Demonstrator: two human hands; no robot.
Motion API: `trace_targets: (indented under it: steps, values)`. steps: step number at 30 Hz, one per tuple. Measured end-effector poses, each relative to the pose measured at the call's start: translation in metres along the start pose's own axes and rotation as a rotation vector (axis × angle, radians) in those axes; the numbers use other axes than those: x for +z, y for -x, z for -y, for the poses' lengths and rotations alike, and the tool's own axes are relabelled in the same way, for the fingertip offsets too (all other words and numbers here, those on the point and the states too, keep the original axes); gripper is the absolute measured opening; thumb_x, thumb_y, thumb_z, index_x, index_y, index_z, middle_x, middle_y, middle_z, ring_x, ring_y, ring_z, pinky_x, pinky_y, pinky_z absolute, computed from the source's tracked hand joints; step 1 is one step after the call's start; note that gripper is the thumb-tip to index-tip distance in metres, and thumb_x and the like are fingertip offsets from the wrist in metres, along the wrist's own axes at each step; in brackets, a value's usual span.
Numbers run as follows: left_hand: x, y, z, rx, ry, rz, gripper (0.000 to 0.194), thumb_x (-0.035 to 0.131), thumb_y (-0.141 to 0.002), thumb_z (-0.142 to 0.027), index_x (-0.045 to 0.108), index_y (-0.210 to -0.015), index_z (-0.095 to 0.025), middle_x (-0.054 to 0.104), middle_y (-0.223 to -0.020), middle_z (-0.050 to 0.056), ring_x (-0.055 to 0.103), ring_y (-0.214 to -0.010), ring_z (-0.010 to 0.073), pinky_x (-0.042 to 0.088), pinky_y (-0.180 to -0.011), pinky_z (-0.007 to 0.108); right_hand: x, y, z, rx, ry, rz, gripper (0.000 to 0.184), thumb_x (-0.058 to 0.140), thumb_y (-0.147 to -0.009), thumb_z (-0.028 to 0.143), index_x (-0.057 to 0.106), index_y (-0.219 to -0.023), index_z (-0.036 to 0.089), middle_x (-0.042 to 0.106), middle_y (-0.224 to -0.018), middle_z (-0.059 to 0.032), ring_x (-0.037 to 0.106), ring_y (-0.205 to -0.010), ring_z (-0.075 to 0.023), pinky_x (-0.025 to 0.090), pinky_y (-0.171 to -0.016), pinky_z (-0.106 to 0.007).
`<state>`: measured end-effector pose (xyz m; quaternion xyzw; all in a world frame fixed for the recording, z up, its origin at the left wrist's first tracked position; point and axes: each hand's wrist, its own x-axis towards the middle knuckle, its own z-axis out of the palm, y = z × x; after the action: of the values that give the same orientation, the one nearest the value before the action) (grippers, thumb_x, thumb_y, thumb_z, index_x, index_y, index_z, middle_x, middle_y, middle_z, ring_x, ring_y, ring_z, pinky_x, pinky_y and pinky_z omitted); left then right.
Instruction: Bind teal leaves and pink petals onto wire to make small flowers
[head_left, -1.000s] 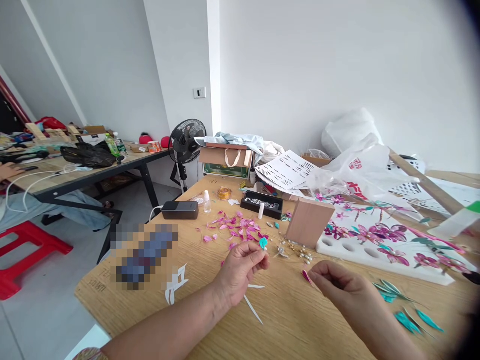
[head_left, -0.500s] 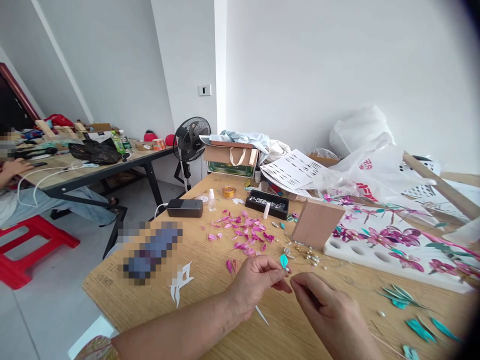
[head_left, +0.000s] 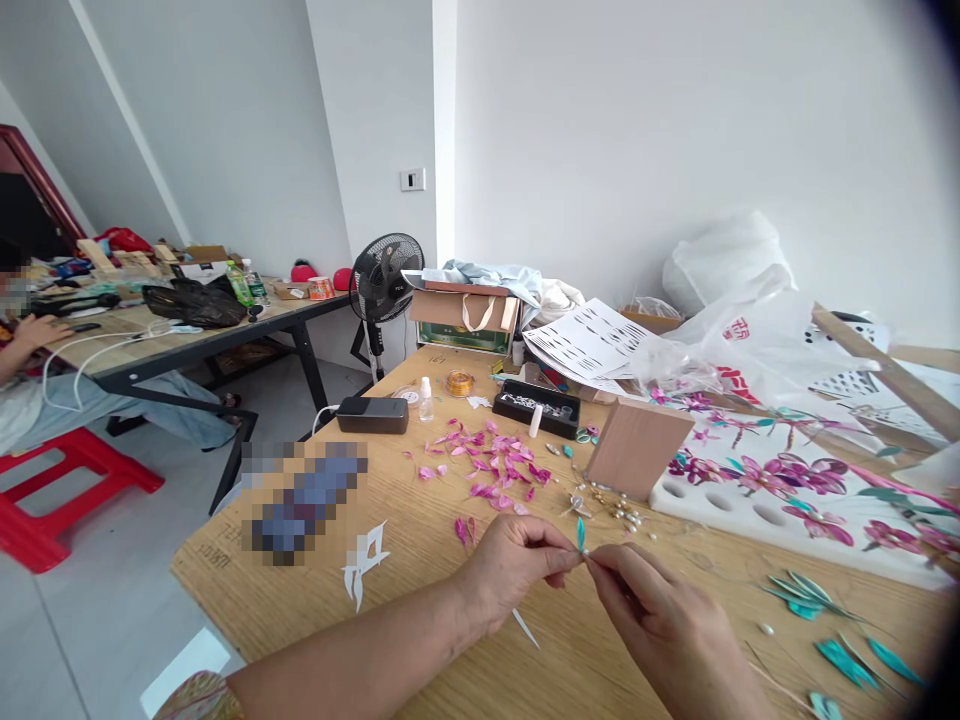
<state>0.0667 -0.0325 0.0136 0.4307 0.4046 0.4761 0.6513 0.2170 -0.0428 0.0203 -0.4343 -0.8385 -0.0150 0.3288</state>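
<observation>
Left hand: thumb and forefinger of the left hand (head_left: pixel 525 552) are pinched narrowly on the base of a small teal leaf (head_left: pixel 580 533).
Right hand: the right hand (head_left: pixel 656 605) has its fingertips drawn together against the same base, meeting the left fingertips; what exactly lies between them is too small to tell.
Teal leaf: upright above the meeting fingertips, raised over the wooden surface (head_left: pixel 247 610), with a tiny pale bead (head_left: pixel 586 552) at its foot.
Pink petals: loose pink petals (head_left: pixel 508 468) lie scattered beyond the left hand.
White paper: a cut-out (head_left: pixel 365 560) lies left of the left hand, and a narrow strip (head_left: pixel 526 629) shows just below that hand.
Pearls: a cluster of pearls (head_left: pixel 627 514) sits beyond the right hand, near the foot of a leaning wooden board (head_left: pixel 637 448).
Foam block: the white foam block (head_left: pixel 724 520), with round holes, has pink flowers (head_left: pixel 757 472) over it, to the right of the board.
More leaves: further teal leaves (head_left: pixel 846 662) lie right of the right hand, near a single pearl (head_left: pixel 766 629).
Far side: a black tray (head_left: pixel 517 419) of small white pieces stands beyond the petals, with a clear bottle (head_left: pixel 426 404) and a spool of gold wire (head_left: pixel 460 384) to its left.
Neighbour: at another surface (head_left: pixel 127 350), far left, a co-worker's hand (head_left: pixel 41 332) rests near white cables (head_left: pixel 90 347).
</observation>
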Motion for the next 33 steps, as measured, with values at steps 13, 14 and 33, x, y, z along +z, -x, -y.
trace_targets:
  steps: [13, 14, 33]
  values:
    - [-0.007, -0.002, 0.003, -0.042, -0.366, 0.138, 0.012, 0.063, -0.062, -0.028, 0.067, -0.062, -0.016, 0.050, -0.049, -0.004, 0.044, -0.049, 0.0080, 0.033, -0.051, 0.022, -0.022, -0.007, 0.000, -0.205, -0.029, 0.133, 0.032, 0.034, -0.090, 0.027, 0.059, -0.070, 0.022, 0.053, -0.060, -0.0008, 0.052, -0.052, -0.0108, 0.039, -0.047, -0.020]
    - [-0.007, -0.001, 0.002, -0.038, -0.411, 0.182, 0.011, 0.062, -0.063, -0.027, 0.068, -0.062, -0.017, 0.052, -0.050, -0.003, 0.044, -0.050, 0.0081, 0.034, -0.051, 0.021, -0.023, -0.008, -0.001, -0.205, -0.043, 0.156, 0.033, 0.034, -0.090, 0.028, 0.059, -0.069, 0.022, 0.053, -0.060, -0.0010, 0.052, -0.052, -0.0110, 0.039, -0.047, -0.020]
    - [-0.008, 0.000, -0.006, 0.015, 0.183, 0.120, 0.016, 0.067, -0.063, -0.026, 0.061, -0.065, -0.012, 0.052, -0.053, -0.002, 0.045, -0.049, 0.0056, 0.034, -0.053, 0.019, 0.000, -0.001, -0.017, 0.328, -0.412, 0.257, 0.030, 0.038, -0.083, 0.038, 0.052, -0.065, 0.020, 0.050, -0.055, 0.0016, 0.048, -0.052, -0.0130, 0.040, -0.049, -0.022]
